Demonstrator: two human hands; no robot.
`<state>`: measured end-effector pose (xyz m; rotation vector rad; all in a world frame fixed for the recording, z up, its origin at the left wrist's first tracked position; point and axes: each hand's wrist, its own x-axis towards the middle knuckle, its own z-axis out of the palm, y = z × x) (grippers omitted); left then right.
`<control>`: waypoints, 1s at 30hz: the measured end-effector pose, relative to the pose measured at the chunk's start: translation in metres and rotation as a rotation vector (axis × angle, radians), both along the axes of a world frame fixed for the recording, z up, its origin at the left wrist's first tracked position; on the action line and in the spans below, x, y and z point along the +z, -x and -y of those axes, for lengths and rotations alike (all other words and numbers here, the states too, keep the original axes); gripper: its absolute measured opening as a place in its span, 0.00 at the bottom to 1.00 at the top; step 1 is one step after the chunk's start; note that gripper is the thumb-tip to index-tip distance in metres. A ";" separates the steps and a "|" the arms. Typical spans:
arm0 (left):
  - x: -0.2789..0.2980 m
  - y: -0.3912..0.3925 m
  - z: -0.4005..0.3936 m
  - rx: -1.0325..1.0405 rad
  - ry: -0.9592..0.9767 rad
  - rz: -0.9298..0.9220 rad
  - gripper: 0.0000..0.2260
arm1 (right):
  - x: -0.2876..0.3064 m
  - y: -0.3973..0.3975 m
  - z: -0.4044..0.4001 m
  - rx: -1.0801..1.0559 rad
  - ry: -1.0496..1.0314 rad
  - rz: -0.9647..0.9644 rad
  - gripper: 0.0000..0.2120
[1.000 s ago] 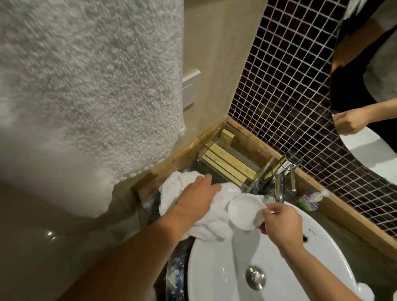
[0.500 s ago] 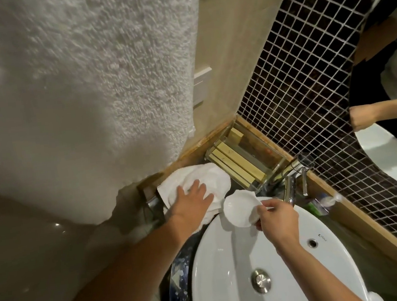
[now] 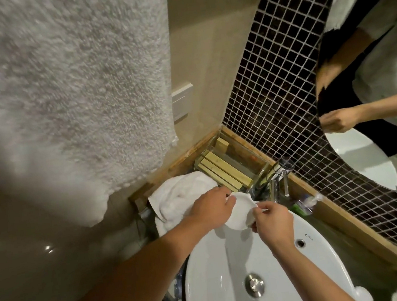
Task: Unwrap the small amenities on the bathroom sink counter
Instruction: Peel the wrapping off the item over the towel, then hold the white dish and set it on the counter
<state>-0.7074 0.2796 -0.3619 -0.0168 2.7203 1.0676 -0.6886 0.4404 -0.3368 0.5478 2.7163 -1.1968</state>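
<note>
A small round white amenity, wrapped in thin white material, hangs over the far rim of the white sink basin. My left hand grips its left edge with the fingers closed on it. My right hand pinches its right edge between thumb and forefinger. A folded white hand towel lies on the counter just behind my left hand. Another small wrapped amenity with green in it lies on the counter right of the tap.
A chrome tap stands behind the basin, next to a wooden slatted tray. A large white towel hangs at the left. The dark mosaic wall and the mirror fill the right. The drain plug sits mid-basin.
My left hand has left the folded towel and moved right onto the round amenity. Both hands now hold it. The camera has tilted slightly.
</note>
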 end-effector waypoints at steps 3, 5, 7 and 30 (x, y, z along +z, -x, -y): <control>0.006 0.000 -0.012 -0.004 -0.043 -0.029 0.13 | 0.009 -0.008 -0.013 -0.032 0.004 -0.032 0.10; 0.007 0.000 -0.021 -0.009 -0.081 -0.051 0.12 | 0.015 -0.016 -0.025 -0.079 0.001 -0.041 0.08; 0.009 0.002 -0.036 -0.039 -0.102 -0.076 0.11 | 0.020 -0.025 -0.037 -0.146 0.003 -0.049 0.07; 0.013 -0.001 -0.250 -0.598 -0.385 0.281 0.14 | 0.016 -0.127 -0.210 -0.845 0.237 -0.081 0.08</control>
